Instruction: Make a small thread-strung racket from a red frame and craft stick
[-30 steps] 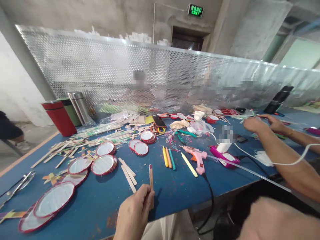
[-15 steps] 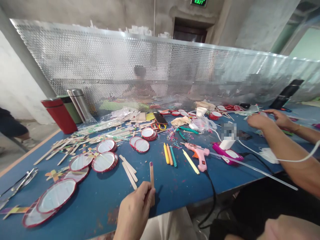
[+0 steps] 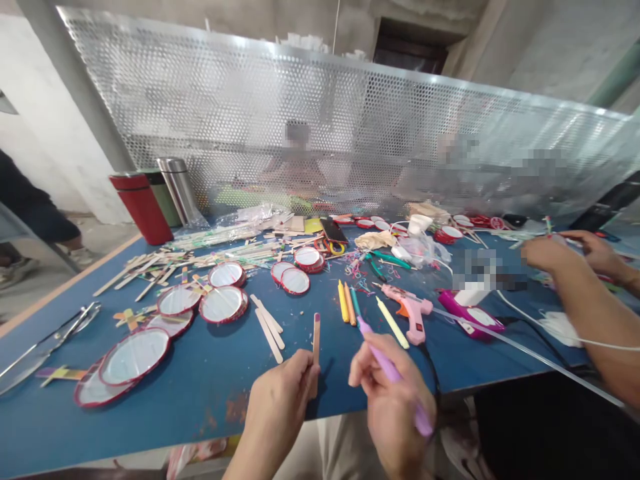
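My left hand (image 3: pixel 283 400) grips a wooden craft stick (image 3: pixel 316 337) near the front edge of the table; the stick stands up and its tip is coloured purple. To its right, my right hand (image 3: pixel 395 400) holds a purple marker (image 3: pixel 387 363), slanting from upper left to lower right. Three bare craft sticks (image 3: pixel 269 327) lie left of the held stick. Beyond my right hand are a yellow marker (image 3: pixel 343 300), an orange marker (image 3: pixel 350 303), a teal marker (image 3: pixel 355 300) and a pale yellow marker (image 3: pixel 392 322).
A pink glue gun (image 3: pixel 410 308) with a long glue stick lies right, beside a magenta device (image 3: pixel 473 317). Round red-rimmed discs (image 3: pixel 223 305), scissors (image 3: pixel 55 340), stick piles and bottles (image 3: pixel 143 210) stand left. Another person's hands (image 3: pixel 550 257) work at right.
My right hand has come into view with the purple marker in it. My left hand still holds the stick. The camera view has shifted slightly.
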`<state>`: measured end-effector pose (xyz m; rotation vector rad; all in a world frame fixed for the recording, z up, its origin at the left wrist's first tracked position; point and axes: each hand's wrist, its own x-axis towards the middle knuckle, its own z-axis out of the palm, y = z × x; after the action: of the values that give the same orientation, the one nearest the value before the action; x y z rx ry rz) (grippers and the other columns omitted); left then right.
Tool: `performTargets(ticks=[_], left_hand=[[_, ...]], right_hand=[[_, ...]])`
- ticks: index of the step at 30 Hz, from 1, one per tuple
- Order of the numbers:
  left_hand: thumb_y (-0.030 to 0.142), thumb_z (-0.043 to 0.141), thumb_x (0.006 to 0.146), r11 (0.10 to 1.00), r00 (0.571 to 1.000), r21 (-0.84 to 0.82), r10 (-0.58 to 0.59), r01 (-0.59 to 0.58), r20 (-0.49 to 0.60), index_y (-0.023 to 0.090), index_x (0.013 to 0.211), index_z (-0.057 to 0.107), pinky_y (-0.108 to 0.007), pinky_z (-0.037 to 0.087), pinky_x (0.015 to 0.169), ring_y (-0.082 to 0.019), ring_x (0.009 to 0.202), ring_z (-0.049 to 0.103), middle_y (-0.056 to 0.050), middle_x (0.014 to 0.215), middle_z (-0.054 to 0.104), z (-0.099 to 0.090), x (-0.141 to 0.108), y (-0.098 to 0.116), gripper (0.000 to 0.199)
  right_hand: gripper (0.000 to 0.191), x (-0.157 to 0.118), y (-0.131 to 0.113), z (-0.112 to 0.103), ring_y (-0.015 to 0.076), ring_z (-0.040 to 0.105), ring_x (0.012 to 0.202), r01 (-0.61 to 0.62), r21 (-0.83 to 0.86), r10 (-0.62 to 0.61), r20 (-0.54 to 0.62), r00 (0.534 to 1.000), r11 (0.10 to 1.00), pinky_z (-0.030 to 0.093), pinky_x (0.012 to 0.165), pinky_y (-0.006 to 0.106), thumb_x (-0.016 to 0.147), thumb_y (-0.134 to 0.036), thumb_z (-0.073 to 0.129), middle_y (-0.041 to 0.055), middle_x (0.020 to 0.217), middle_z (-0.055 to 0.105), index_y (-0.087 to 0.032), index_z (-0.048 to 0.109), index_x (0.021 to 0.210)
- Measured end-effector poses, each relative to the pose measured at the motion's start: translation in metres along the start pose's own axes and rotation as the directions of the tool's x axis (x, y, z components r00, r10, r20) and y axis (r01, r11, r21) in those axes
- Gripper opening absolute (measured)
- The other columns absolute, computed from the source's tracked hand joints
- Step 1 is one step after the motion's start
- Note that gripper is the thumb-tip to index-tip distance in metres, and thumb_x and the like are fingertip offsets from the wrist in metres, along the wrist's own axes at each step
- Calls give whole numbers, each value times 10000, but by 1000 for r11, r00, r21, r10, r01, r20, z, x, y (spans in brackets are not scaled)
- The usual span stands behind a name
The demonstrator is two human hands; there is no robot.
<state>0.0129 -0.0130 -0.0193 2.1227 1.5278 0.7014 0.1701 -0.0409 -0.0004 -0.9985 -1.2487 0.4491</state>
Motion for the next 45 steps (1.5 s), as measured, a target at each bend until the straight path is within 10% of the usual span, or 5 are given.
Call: performTargets(ticks=[13, 45], left_hand=[[305, 339, 948, 997, 995, -10, 77, -77, 58, 238, 784, 520, -173, 345, 511, -99, 540, 591, 55, 619, 628, -5, -1, -3, 253], [305, 306, 951, 998, 996, -3, 62, -62, 63, 230, 763, 511, -174, 329, 502, -94, 500, 544, 43, 600, 608, -4, -2, -3, 288]], right_hand=[[158, -9, 11, 29, 141, 659, 698, 113, -147, -106, 53, 993, 983, 528, 593, 231, 875, -119, 537, 37, 817, 669, -196, 589, 1003], [96, -11, 9, 31, 127, 635, 623, -17, -29, 18, 9, 1000, 999, 535, 557, 242, 906, -164, 532, 33, 787, 661, -183, 585, 984]])
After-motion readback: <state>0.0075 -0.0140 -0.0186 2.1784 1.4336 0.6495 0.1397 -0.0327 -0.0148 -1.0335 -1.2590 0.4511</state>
